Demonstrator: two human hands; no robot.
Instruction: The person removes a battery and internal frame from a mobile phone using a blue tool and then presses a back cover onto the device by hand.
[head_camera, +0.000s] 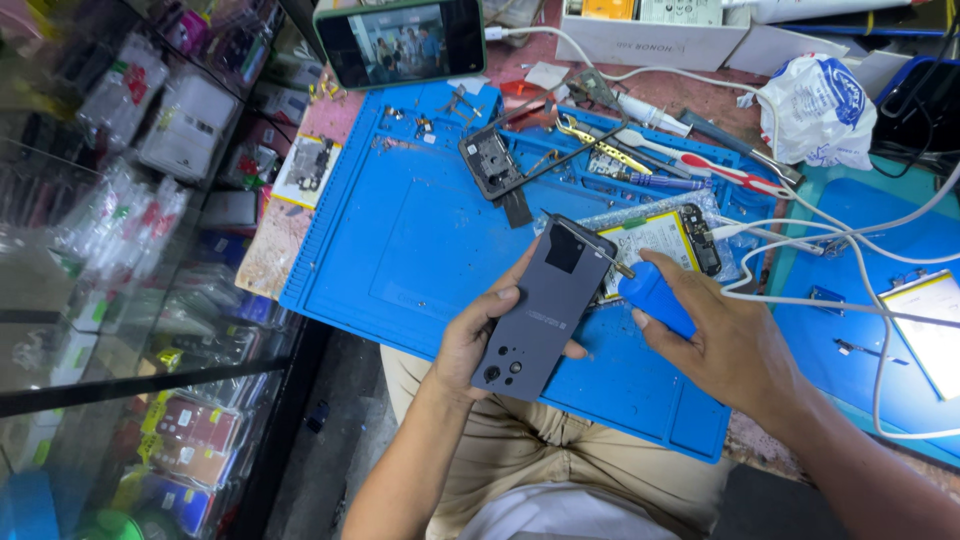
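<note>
Hands meet over the blue mat (420, 240): the left hand (478, 335) grips a grey phone (545, 305) (back up), the right hand (725, 345) clasps a blue-handled screwdriver (650, 292), tip at the phone's top edge. Best keep the phone steady, the driver square.

We saw both forearms bare, with no sleeves, no watch and no rings. The left hand (478, 335) and right hand (725, 345) wore no gloves. Khaki trousers covered the legs.
</note>
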